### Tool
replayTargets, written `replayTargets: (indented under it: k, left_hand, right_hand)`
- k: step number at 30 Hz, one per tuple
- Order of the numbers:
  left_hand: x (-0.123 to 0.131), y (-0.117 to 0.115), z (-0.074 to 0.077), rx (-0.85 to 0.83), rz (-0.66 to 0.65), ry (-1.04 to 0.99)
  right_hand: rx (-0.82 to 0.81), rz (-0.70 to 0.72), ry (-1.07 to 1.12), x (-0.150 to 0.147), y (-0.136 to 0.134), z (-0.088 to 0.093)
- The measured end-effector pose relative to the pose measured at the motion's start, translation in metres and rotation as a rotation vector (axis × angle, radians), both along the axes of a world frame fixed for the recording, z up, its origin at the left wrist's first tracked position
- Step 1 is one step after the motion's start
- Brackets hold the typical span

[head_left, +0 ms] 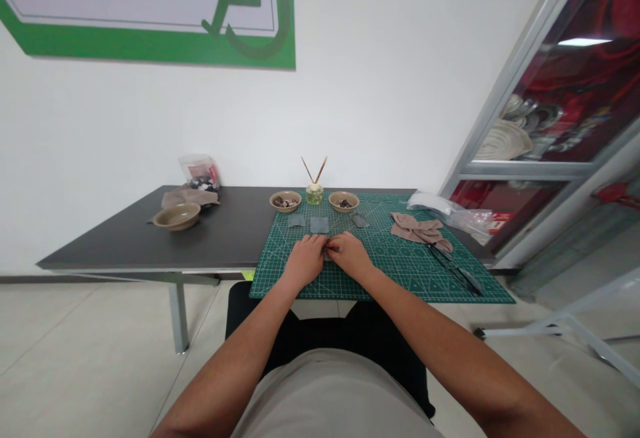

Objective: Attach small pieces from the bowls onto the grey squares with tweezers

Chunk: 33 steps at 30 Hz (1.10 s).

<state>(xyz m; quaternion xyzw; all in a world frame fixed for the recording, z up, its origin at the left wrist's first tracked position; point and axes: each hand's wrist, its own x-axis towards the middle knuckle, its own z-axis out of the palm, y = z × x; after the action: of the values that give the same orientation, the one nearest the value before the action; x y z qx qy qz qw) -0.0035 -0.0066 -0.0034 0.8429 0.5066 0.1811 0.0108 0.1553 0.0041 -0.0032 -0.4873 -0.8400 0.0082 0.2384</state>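
My left hand and my right hand meet over the green cutting mat. The fingers of both are closed and drawn together around something small, which they mostly hide. Just beyond them lie a grey square piece, a smaller grey piece and a crumpled grey piece. Farther back stand a tan bowl and a second tan bowl, each with small dark and pale bits inside. Between these bowls is a small glass jar with two thin sticks in it.
On the mat's right are a brown cloth and a black long-handled tool. Clear plastic bags lie at the right edge. The dark table holds another tan bowl and a clear tub on the left.
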Motion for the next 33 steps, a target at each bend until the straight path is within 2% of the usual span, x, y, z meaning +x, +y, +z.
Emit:
replayTargets:
  k: [3,8,15,18,21,23,26,33]
  left_hand:
    - [-0.001,0.001,0.0,0.003,-0.011,-0.014]
    - [-0.002,0.001,0.0,0.005,0.004,-0.059]
    - [-0.003,0.002,0.0,0.026,-0.03,-0.106]
    - [-0.003,0.003,-0.002,0.038,-0.036,-0.125]
    - [-0.002,0.003,-0.003,0.048,-0.065,-0.149]
    - [-0.003,0.003,-0.002,0.069,-0.016,-0.193]
    - [-0.004,0.003,0.0,0.075,0.114,-0.247]
    - [-0.001,0.006,0.004,-0.04,0.179,-0.176]
  right_hand:
    - [0.001,0.083,-0.036,0.004,0.001,0.001]
    - [-0.011,0.03,-0.013,0.007,0.005,0.001]
    - [-0.018,0.131,0.03,0.003,-0.005,-0.003]
    - [-0.012,0.085,0.078,0.008,-0.011,-0.005]
    - [0.007,-0.063,0.155,0.012,-0.014,-0.007]
    - [0.0,-0.122,0.175,0.013,-0.013,-0.009]
    - [-0.03,-0.108,0.162,0.015,-0.009,-0.011]
    - [-0.048,-0.109,0.15,0.015,-0.007,-0.013]
